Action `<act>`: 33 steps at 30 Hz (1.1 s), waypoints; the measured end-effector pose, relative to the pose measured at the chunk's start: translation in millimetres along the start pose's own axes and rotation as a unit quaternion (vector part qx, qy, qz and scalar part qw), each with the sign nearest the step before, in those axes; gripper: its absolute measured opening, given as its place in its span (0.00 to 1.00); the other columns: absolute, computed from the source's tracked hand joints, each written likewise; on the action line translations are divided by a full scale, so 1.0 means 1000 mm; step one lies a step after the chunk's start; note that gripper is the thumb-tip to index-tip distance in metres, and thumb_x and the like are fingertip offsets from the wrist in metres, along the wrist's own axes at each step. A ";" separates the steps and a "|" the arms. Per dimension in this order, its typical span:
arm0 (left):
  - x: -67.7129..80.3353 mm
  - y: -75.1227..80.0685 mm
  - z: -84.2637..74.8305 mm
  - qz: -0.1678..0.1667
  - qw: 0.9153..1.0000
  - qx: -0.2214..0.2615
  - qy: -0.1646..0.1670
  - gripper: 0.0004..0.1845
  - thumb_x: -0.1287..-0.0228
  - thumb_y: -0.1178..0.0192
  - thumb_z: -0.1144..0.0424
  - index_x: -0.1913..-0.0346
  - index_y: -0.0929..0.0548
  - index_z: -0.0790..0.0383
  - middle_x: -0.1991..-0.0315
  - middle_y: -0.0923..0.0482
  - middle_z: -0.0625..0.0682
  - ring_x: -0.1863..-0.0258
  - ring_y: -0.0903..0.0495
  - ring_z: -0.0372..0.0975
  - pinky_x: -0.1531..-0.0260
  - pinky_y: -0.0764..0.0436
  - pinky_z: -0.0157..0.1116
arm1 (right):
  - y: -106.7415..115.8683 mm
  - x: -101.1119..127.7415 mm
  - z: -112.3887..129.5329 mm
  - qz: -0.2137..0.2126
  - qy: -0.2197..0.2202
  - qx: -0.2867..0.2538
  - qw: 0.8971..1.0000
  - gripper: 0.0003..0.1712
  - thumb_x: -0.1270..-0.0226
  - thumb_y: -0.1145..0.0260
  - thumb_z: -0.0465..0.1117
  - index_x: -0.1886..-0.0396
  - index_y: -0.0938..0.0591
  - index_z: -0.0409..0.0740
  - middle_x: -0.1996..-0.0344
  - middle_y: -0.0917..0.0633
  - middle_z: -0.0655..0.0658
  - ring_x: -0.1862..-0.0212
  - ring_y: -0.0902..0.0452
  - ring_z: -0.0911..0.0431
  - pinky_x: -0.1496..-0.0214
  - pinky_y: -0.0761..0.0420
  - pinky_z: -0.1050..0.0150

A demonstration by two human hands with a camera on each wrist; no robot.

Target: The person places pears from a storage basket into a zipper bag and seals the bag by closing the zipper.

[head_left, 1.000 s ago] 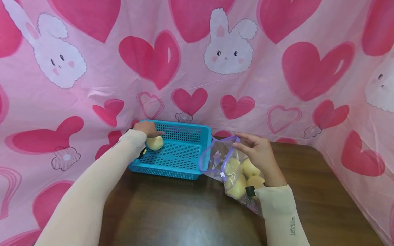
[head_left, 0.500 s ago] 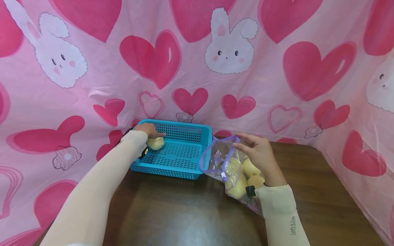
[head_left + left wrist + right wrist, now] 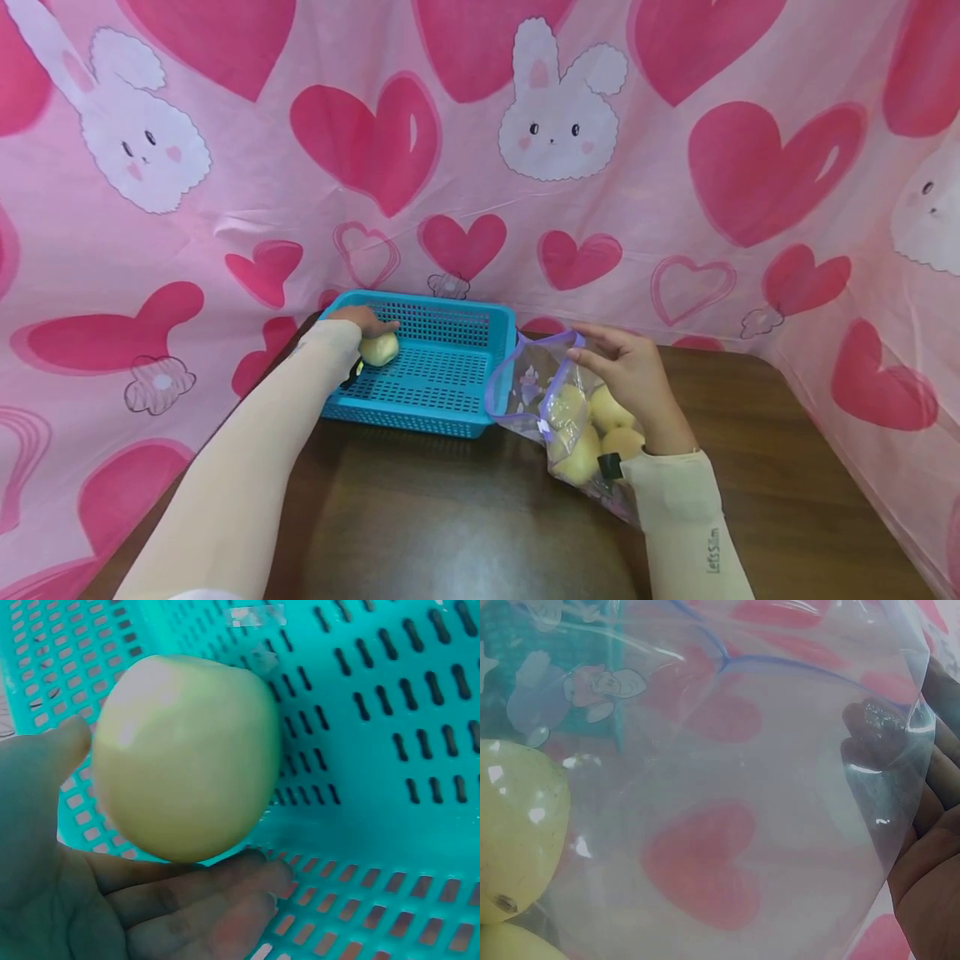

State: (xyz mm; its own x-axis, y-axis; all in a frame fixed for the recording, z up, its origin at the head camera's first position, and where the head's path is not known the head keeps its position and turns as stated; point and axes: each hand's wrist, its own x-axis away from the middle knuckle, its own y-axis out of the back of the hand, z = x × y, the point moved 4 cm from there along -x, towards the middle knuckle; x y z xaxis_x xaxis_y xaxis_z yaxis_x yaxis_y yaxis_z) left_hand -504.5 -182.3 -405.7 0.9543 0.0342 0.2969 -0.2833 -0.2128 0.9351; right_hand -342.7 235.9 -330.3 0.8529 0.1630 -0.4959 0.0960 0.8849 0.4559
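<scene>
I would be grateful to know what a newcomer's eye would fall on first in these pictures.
Probably the pink backdrop behind the brown table, with its large hearts and white rabbit faces. Next, the bright blue perforated basket, with a pale yellow fruit by the left hand. Then, to its right, the clear purple-trimmed bag of similar fruits, held at its edge by the right hand.

Walls: draped pink cloth point(image 3: 472, 154), red hearts point(image 3: 367, 137), white rabbit faces point(image 3: 557, 137) | Furniture: dark brown table point(image 3: 397, 492) | Light: pale glare point(image 3: 457, 533) across its top
</scene>
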 end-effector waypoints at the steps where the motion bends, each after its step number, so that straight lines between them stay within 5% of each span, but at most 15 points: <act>1: 0.001 -0.001 0.000 0.003 1.000 0.012 0.009 0.48 0.34 0.53 0.33 0.27 0.43 0.70 0.36 0.36 0.69 0.41 0.34 0.60 0.47 0.27 0.56 | 0.000 0.000 0.000 0.000 -0.001 -0.001 1.000 0.21 0.41 0.27 0.40 0.47 0.15 0.41 0.50 0.16 0.42 0.48 0.19 0.49 0.52 0.21 0.67; 7: 0.000 -0.005 0.004 -0.002 0.995 0.070 0.064 0.53 0.41 0.47 0.30 0.26 0.44 0.68 0.40 0.35 0.68 0.44 0.33 0.58 0.52 0.23 0.53 | 0.000 0.000 0.000 0.004 -0.011 -0.004 1.000 0.22 0.40 0.27 0.42 0.46 0.16 0.43 0.49 0.16 0.43 0.47 0.20 0.49 0.51 0.21 0.65; 13: -0.003 -0.008 0.004 -0.008 0.992 0.105 0.074 0.53 0.45 0.38 0.34 0.26 0.45 0.64 0.41 0.36 0.67 0.43 0.35 0.58 0.54 0.22 0.54 | 0.000 -0.001 0.000 -0.001 -0.001 -0.001 1.000 0.22 0.41 0.27 0.41 0.46 0.16 0.42 0.50 0.16 0.42 0.49 0.19 0.50 0.52 0.21 0.67; 21: 0.004 -0.005 -0.005 0.006 0.995 0.092 0.027 0.41 0.48 0.31 0.44 0.35 0.32 0.64 0.49 0.31 0.63 0.47 0.32 0.56 0.63 0.20 0.49 | 0.001 -0.001 0.000 -0.009 0.020 0.003 1.000 0.21 0.42 0.26 0.37 0.47 0.16 0.39 0.52 0.15 0.41 0.51 0.18 0.50 0.54 0.21 0.71; 26: 0.005 -0.005 -0.006 0.022 0.991 0.125 0.031 0.40 0.54 0.26 0.48 0.40 0.31 0.61 0.50 0.32 0.62 0.48 0.32 0.56 0.72 0.19 0.46 | 0.001 -0.001 -0.001 -0.010 0.027 0.004 1.000 0.21 0.42 0.26 0.37 0.48 0.16 0.39 0.51 0.15 0.41 0.50 0.18 0.47 0.54 0.21 0.71; 33: -0.004 -0.009 -0.008 0.027 0.995 0.095 -0.005 0.41 0.55 0.26 0.49 0.41 0.31 0.65 0.51 0.30 0.63 0.50 0.32 0.55 0.70 0.20 0.46 | 0.001 -0.001 -0.003 -0.002 0.010 0.006 1.000 0.22 0.41 0.27 0.41 0.47 0.16 0.40 0.50 0.16 0.41 0.48 0.19 0.45 0.51 0.21 0.65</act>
State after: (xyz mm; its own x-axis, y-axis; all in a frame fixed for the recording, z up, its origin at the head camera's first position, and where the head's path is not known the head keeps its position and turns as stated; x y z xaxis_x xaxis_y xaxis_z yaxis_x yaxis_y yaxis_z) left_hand -507.1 -172.9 -413.5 0.9394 0.0082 0.3426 -0.3118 -0.3944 0.8644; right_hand -344.6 237.8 -331.5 0.8425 0.1680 -0.5119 0.1060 0.8799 0.4631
